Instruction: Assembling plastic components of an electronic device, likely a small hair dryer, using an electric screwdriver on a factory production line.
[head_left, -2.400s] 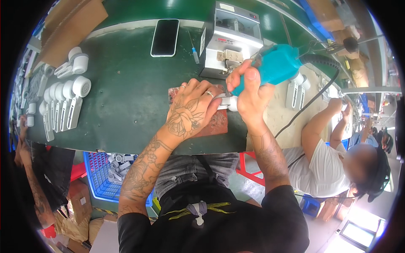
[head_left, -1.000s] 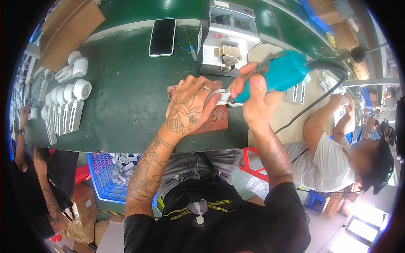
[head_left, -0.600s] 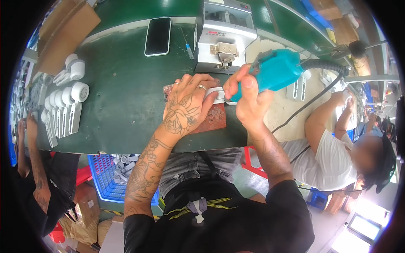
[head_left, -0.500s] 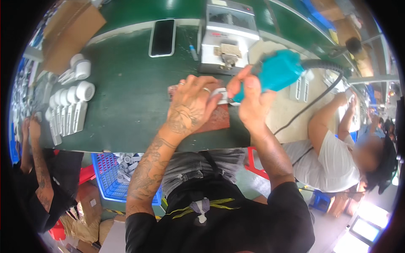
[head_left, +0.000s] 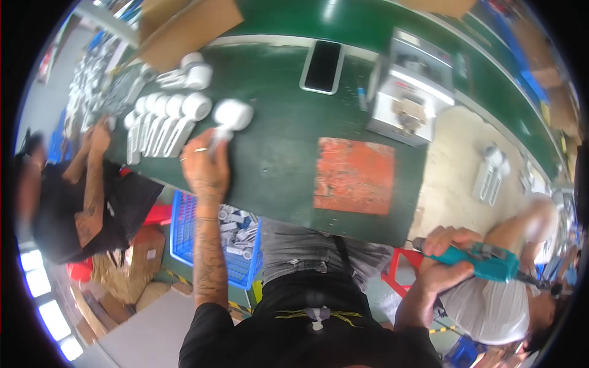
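The left hand (head_left: 204,164) gripped a white plastic part with a round head (head_left: 228,119) on the green table (head_left: 276,153), beside a row of matching white parts (head_left: 162,122). The right hand (head_left: 443,257) clasped a teal electric screwdriver (head_left: 485,260) below the table edge.

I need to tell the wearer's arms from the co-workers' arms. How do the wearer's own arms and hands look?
Both forearms are bare, coming from a black short-sleeved shirt. The left forearm carries dark tattoos down to the wrist. The left hand wears a thin ring on one finger. The right hand shows no ring or glove from here. No watch or wristband is visible.
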Demonstrator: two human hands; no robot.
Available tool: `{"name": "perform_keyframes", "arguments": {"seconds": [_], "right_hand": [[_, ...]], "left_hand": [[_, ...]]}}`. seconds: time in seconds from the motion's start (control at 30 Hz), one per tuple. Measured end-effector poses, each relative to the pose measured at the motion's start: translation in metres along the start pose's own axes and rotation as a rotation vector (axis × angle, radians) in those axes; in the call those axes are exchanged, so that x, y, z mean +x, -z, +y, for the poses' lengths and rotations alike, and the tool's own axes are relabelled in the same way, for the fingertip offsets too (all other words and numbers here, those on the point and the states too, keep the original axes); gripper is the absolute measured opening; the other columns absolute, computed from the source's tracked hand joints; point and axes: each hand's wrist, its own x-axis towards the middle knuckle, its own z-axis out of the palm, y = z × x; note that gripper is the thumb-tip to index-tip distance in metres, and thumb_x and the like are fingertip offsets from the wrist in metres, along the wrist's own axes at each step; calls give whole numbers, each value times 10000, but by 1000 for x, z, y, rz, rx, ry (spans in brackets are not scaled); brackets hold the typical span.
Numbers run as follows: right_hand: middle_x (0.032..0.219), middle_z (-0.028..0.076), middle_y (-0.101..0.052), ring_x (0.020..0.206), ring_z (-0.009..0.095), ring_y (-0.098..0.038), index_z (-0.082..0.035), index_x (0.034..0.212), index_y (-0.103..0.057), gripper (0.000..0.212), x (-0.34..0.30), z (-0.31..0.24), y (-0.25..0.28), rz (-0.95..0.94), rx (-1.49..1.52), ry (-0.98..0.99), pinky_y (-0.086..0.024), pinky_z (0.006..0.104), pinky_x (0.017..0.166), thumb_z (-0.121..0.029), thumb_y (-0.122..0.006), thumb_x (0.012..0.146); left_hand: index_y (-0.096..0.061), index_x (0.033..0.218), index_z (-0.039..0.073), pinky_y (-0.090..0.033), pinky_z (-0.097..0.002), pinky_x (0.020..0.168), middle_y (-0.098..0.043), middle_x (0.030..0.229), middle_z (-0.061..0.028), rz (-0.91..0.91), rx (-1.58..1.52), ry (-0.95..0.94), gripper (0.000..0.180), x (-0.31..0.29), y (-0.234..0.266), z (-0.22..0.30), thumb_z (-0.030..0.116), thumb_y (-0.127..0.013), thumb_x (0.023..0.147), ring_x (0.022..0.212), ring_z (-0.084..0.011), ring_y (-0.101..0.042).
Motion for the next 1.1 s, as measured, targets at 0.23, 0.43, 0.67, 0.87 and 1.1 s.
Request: {"name": "perform_keyframes", "arguments": {"seconds": [0.23, 0.43, 0.67, 0.87, 1.1], "right_hand": [[734, 91, -587, 636, 202, -602, 36, 1102, -517, 716, 5, -7, 9, -60, -48, -152, -491, 325, 572, -615, -724, 887], [752, 92, -605, 674, 200, -613, 63, 1143, -555, 724, -3, -22, 22, 1, -40, -175, -498, 321, 612, -569, -772, 865], [764, 80, -629, 697, 186, -626, 77, 1158, -597, 686, -19, -36, 35, 58, -45, -209, -500, 307, 640, -491, -818, 843], [762, 76, -622, 695, 177, -620, 75, 1153, -598, 678, -15, -30, 48, 59, -72, -184, -482, 298, 633, -491, -815, 849], [765, 81, -582, 649, 180, -573, 64, 1157, -551, 748, 13, -20, 20, -1, -52, -195, -458, 316, 602, -610, -724, 882]], "left_hand": [[-679, 1178, 18, -502, -454, 951, -662, 1182, -182, -77, -412, -60, 299, 39, 25, 137, 146, -739, 914, 1092, -356, -627], [-640, 1166, 13, -532, -391, 894, -682, 1053, -154, -744, -1027, -418, 481, 28, -94, 399, 423, -710, 924, 1008, -318, -668], [-568, 1366, 14, -514, -412, 993, -682, 1234, -164, -1012, -650, -358, 804, 43, -146, 502, 650, -612, 876, 1168, -328, -645], [-661, 986, 52, -541, -444, 847, -684, 927, -151, -569, -933, -357, 260, 30, -133, 440, 256, -696, 829, 929, -367, -669], [-668, 1040, 31, -513, -452, 858, -638, 981, -116, -547, -896, -428, 263, 30, -19, 280, 162, -753, 829, 947, -353, -624]]}}
